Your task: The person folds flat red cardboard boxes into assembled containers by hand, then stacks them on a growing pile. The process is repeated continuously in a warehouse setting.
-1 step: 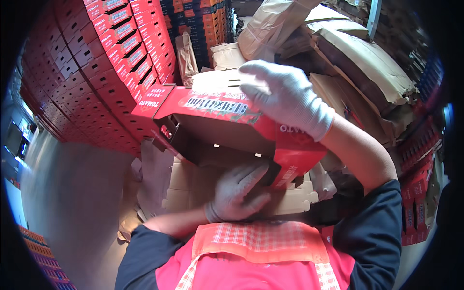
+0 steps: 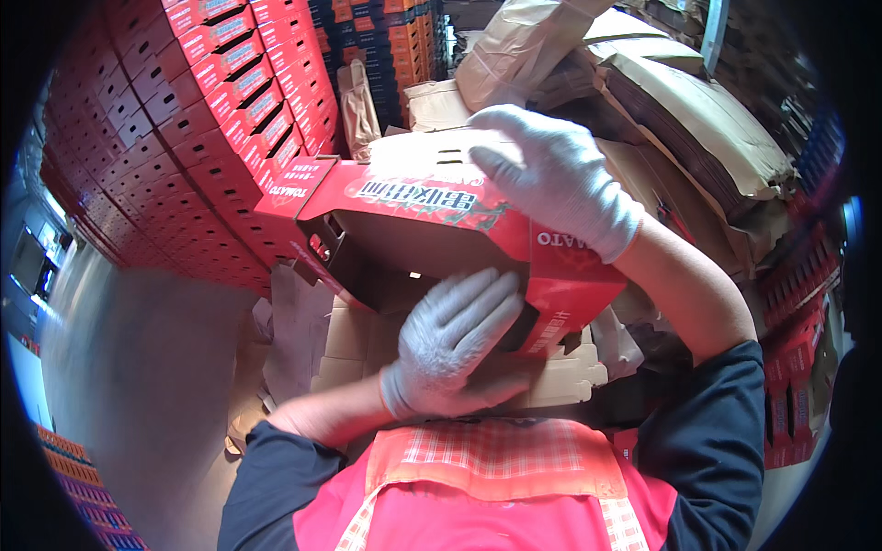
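Observation:
A red printed cardboard box (image 2: 418, 200) with a brown inside stands tilted in front of me, its hollow facing me. My right hand (image 2: 556, 179), in a pale glove, lies against the box's far right corner with fingers stretched out and thumb apart. My left hand (image 2: 450, 344), gloved too, is held over the near side of the box's opening, fingers extended; whether it touches the cardboard I cannot tell. Beneath the box lies flat brown cardboard (image 2: 560, 378) with notched edges.
Tall stacks of red boxes (image 2: 175, 151) rise at the left. Dark and orange boxes (image 2: 372, 46) are stacked behind. Paper-wrapped bundles (image 2: 707, 119) are piled at the far right, with more red boxes (image 2: 797, 358) below. Grey floor (image 2: 147, 367) runs along the left.
My left hand has moved up and away from me, over the box's opening. The box and my right hand have shifted slightly to the right.

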`<action>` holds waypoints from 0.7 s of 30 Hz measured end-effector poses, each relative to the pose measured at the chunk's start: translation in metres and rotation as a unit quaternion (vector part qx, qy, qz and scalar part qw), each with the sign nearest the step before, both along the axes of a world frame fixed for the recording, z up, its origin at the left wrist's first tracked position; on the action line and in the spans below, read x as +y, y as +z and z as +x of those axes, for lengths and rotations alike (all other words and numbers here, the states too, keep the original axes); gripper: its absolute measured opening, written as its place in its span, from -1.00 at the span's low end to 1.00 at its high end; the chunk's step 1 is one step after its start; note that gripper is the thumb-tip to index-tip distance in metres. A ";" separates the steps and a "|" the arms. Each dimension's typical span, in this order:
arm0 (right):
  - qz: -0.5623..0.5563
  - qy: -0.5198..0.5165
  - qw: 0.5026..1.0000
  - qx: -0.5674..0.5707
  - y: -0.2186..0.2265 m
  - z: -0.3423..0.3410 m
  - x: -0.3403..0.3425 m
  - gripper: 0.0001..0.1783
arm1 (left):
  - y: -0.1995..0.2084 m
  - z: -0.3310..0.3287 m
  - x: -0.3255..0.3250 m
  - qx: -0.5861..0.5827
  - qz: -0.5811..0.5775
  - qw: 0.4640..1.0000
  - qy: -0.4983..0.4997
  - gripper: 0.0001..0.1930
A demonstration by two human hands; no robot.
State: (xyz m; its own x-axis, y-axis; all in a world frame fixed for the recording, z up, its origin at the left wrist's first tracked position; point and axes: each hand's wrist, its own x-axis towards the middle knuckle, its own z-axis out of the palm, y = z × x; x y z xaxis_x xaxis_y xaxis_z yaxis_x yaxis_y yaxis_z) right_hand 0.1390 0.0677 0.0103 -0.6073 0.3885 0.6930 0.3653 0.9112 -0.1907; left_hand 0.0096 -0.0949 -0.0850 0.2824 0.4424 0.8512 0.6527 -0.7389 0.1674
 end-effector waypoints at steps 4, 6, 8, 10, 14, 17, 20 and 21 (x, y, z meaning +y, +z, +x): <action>0.050 -0.057 0.997 0.033 0.012 0.016 0.017 -0.58 | 0.079 -0.005 0.063 0.090 -0.061 0.983 0.148 -0.02; 0.097 -0.104 0.990 0.010 0.022 0.032 0.013 -0.60 | 0.093 -0.009 0.091 0.089 -0.263 0.960 0.028 -0.27; -0.008 -0.172 0.985 -0.016 0.029 0.050 0.011 -0.62 | 0.094 -0.009 0.108 0.077 -0.259 0.963 -0.004 -0.38; -0.038 -0.145 0.984 -0.093 0.031 0.066 0.013 -0.74 | 0.092 -0.010 0.112 0.092 -0.219 0.971 -0.027 -0.38; -0.261 -0.047 0.962 -0.066 0.035 0.080 0.024 -0.67 | 0.090 -0.012 0.105 0.128 -0.218 0.968 0.002 -0.19; -0.166 -0.065 0.971 -0.160 0.036 0.067 0.029 -0.62 | 0.085 -0.013 0.103 0.123 -0.244 0.962 0.017 -0.21; 0.147 -0.036 0.957 -0.246 0.030 0.042 0.030 -0.70 | 0.076 -0.011 0.100 0.098 -0.153 0.981 0.067 -0.24; 0.178 -0.035 0.960 -0.212 0.025 0.032 0.032 -0.72 | 0.073 -0.010 0.097 0.090 -0.131 0.983 0.087 -0.25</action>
State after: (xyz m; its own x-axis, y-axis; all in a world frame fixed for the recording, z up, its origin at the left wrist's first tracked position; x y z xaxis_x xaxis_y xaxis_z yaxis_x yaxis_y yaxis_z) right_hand 0.1705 0.1002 0.0352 -0.8451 0.2234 0.4857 0.4046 0.8611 0.3078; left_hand -0.0006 0.0022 -0.0116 0.3187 0.6949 0.6446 0.8018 -0.5604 0.2077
